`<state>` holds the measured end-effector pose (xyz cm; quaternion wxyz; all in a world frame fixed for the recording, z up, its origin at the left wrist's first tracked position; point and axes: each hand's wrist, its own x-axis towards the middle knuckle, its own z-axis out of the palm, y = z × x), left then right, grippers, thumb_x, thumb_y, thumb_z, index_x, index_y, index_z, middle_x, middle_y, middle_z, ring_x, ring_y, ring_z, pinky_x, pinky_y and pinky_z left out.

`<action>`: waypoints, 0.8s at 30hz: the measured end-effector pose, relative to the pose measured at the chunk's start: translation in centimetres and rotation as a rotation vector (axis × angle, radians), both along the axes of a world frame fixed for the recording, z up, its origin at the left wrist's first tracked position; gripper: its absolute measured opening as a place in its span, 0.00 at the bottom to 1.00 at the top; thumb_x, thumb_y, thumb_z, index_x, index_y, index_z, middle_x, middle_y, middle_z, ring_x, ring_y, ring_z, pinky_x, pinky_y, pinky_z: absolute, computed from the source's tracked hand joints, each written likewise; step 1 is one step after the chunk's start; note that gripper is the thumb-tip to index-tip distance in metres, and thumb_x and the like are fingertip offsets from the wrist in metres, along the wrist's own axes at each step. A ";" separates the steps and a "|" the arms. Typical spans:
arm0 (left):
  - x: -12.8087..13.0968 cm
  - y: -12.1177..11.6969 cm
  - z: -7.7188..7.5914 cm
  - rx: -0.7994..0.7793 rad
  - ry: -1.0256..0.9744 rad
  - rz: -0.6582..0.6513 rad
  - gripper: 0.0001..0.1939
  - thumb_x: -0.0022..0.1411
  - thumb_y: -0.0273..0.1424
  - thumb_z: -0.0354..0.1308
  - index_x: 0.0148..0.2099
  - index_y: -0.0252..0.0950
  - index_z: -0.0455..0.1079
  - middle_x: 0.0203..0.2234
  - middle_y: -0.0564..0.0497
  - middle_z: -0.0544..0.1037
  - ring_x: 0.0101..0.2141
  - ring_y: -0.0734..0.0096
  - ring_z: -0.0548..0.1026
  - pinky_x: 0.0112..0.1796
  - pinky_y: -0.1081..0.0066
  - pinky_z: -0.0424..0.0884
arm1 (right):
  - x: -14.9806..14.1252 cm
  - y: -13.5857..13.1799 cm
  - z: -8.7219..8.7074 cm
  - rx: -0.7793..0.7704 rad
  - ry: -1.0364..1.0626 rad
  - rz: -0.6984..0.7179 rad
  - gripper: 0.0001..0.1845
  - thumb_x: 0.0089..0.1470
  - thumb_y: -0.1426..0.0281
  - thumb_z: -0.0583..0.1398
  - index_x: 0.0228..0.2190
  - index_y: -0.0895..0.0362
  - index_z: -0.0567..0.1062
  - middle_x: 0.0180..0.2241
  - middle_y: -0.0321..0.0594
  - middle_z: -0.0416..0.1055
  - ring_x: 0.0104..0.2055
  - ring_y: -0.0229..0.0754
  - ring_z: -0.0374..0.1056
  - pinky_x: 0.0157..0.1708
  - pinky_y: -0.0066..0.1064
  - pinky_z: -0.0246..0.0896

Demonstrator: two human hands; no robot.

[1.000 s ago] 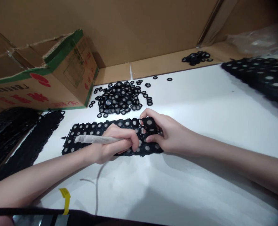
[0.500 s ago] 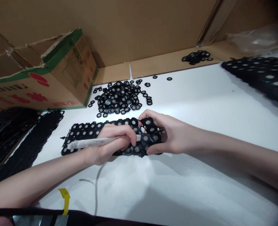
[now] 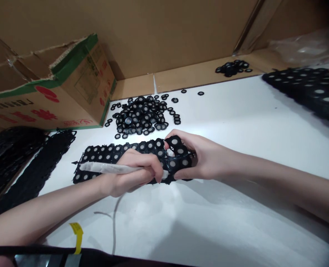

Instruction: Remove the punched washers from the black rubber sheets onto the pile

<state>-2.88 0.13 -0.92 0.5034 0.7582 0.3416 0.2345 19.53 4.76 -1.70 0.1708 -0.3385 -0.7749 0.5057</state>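
Observation:
A black sheet (image 3: 97, 157) with rows of round pieces with pale grey centres lies across the white table. My left hand (image 3: 138, 167) is closed round a white, pen-like tool (image 3: 108, 168) that looks wrapped in tape or film. Its front end reaches the sheet near the right part, partly hidden by my fingers. At the sheet's right end, my right hand (image 3: 201, 155) grips the edge between thumb and fingers, and the top corner there is bent up. A small white bit shows by the right fingertips; I cannot tell what it is.
Behind the sheet is a heap of loose black rings (image 3: 140, 115) with pale centres. A smaller pile (image 3: 232, 68) sits on the cardboard at the back. An open carton (image 3: 81, 89) stands at left, near black sheets (image 3: 39, 170). Another dotted sheet (image 3: 306, 85) lies at right.
My left hand has shifted slightly right and down, taking the tool's front end to a lower row of the sheet. My right hand keeps its grip, almost unmoved.

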 end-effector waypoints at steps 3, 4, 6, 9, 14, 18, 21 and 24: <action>0.0 0.0 0.1 0.008 0.014 0.001 0.12 0.62 0.27 0.48 0.29 0.34 0.70 0.15 0.52 0.65 0.17 0.73 0.63 0.20 0.71 0.57 | 0.0 0.0 -0.1 0.011 -0.009 0.005 0.26 0.36 0.71 0.68 0.38 0.53 0.63 0.34 0.35 0.67 0.36 0.42 0.64 0.31 0.31 0.61; 0.0 0.0 0.1 0.011 0.017 -0.001 0.12 0.62 0.27 0.47 0.29 0.34 0.70 0.14 0.52 0.64 0.17 0.73 0.63 0.20 0.71 0.57 | 0.1 0.0 -0.1 0.015 -0.013 0.007 0.26 0.36 0.71 0.67 0.38 0.53 0.63 0.34 0.35 0.67 0.36 0.42 0.64 0.31 0.31 0.61; 0.1 0.0 0.1 0.004 0.025 -0.007 0.13 0.61 0.26 0.47 0.28 0.34 0.70 0.14 0.53 0.64 0.16 0.74 0.62 0.19 0.72 0.57 | 0.1 0.0 0.0 0.023 -0.022 0.013 0.25 0.36 0.72 0.67 0.37 0.53 0.63 0.34 0.34 0.67 0.36 0.42 0.64 0.31 0.31 0.61; 0.2 0.0 0.0 -0.031 0.031 -0.008 0.13 0.61 0.27 0.47 0.28 0.34 0.69 0.12 0.54 0.61 0.14 0.75 0.60 0.18 0.72 0.55 | 0.1 -0.1 0.1 0.036 -0.028 0.012 0.24 0.36 0.73 0.66 0.37 0.53 0.64 0.33 0.33 0.67 0.35 0.41 0.64 0.30 0.30 0.60; 0.4 0.3 -0.2 -0.041 0.012 -0.072 0.13 0.60 0.28 0.46 0.26 0.34 0.68 0.13 0.55 0.60 0.14 0.77 0.57 0.17 0.72 0.52 | 0.0 -0.1 0.3 0.038 -0.027 0.026 0.23 0.37 0.73 0.66 0.36 0.53 0.63 0.32 0.32 0.66 0.34 0.40 0.63 0.29 0.29 0.59; 0.4 0.7 -0.1 0.000 0.034 -0.128 0.15 0.61 0.30 0.46 0.26 0.34 0.69 0.14 0.54 0.63 0.16 0.76 0.58 0.20 0.71 0.53 | 0.1 0.0 0.4 0.021 -0.046 0.047 0.23 0.39 0.73 0.67 0.36 0.53 0.63 0.32 0.32 0.65 0.34 0.40 0.63 0.28 0.29 0.59; 0.4 0.7 -0.2 0.028 0.044 -0.120 0.16 0.60 0.30 0.46 0.25 0.34 0.69 0.15 0.52 0.65 0.16 0.76 0.59 0.21 0.70 0.53 | 0.2 0.1 0.5 0.012 -0.055 0.052 0.23 0.39 0.73 0.67 0.37 0.53 0.64 0.32 0.32 0.65 0.34 0.40 0.64 0.28 0.29 0.59; 0.4 0.7 -0.4 0.028 0.034 -0.102 0.16 0.60 0.31 0.46 0.24 0.33 0.69 0.14 0.51 0.65 0.15 0.76 0.58 0.20 0.70 0.52 | 0.3 0.1 0.5 -0.009 -0.044 0.057 0.23 0.39 0.73 0.67 0.37 0.53 0.64 0.33 0.33 0.66 0.34 0.40 0.64 0.27 0.29 0.60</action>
